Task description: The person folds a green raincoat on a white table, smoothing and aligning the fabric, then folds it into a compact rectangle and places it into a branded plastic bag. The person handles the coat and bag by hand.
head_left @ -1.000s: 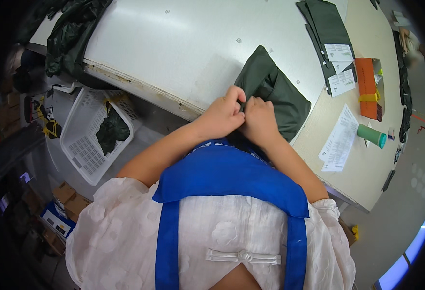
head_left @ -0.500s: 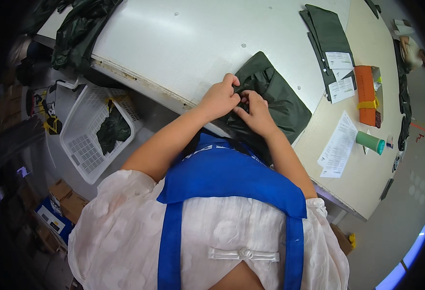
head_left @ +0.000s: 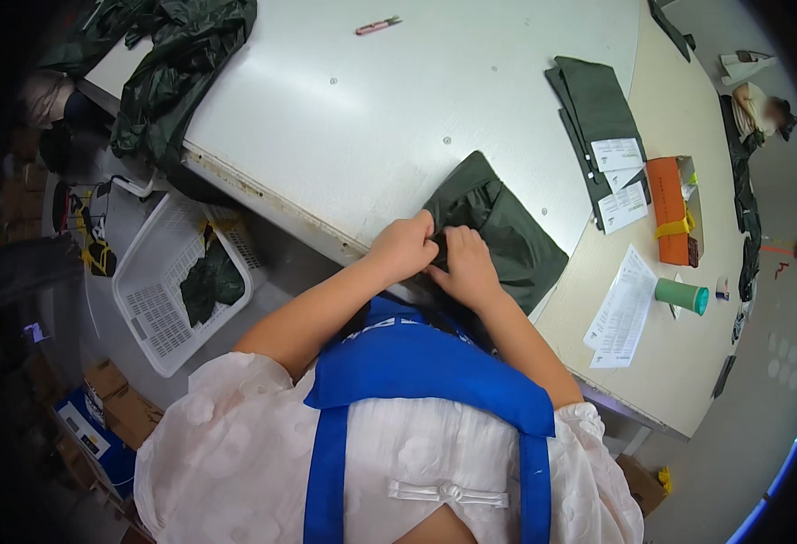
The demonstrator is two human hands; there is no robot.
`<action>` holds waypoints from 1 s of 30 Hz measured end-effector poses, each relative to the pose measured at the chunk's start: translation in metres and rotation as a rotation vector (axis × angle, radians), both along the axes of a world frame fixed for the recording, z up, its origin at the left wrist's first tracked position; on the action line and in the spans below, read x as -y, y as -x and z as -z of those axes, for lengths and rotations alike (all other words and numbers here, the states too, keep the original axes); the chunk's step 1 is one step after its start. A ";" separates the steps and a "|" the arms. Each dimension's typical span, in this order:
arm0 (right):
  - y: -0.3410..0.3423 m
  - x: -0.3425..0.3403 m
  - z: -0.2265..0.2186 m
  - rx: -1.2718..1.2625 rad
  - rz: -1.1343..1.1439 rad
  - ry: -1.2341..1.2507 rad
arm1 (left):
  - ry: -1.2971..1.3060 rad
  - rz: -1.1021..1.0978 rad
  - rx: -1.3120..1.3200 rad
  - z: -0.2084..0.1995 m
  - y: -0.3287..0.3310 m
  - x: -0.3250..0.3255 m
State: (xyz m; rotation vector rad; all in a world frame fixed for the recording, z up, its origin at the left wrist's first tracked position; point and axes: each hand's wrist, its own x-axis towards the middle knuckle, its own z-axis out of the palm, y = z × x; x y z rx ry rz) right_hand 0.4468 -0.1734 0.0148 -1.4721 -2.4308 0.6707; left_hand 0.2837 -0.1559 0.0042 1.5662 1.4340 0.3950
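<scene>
The dark green garment [head_left: 498,231] lies at the near edge of the white table [head_left: 344,118], partly folded, its near end bunched under both hands. The left hand [head_left: 403,249] and right hand [head_left: 466,267] pinch that edge together, fingers closed on cloth. I'd judge the folding about midway; finished folded pieces [head_left: 593,104] sit further back.

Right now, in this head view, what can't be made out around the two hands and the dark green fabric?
- Left hand and right hand: fingertips curl into the dark green fabric, so the grip is hidden.
- Fabric's near edge: covered by both hands.
- Paper sheets: print too small.
- White basket: its dark contents are unclear, small and warped near the rim.
- Table: far corners cut off by the fisheye edge.
</scene>
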 end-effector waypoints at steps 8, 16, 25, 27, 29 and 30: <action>-0.042 0.000 -0.011 0.105 0.236 -0.219 | -0.350 -0.104 -0.173 -0.012 -0.018 -0.030; -0.046 0.000 0.034 0.289 0.267 -0.172 | -0.395 0.227 -0.050 -0.014 -0.074 -0.024; -0.068 -0.007 0.031 -0.653 0.525 0.005 | -0.293 0.320 -0.183 0.013 -0.103 -0.030; -0.085 -0.003 0.034 -0.766 0.451 0.021 | -0.259 0.329 -0.190 0.013 -0.107 -0.031; -0.088 0.005 0.036 -0.962 0.512 0.073 | -0.243 0.347 -0.230 0.010 -0.110 -0.035; -0.088 0.013 0.038 -0.989 0.592 0.063 | -0.228 0.353 -0.247 0.011 -0.112 -0.037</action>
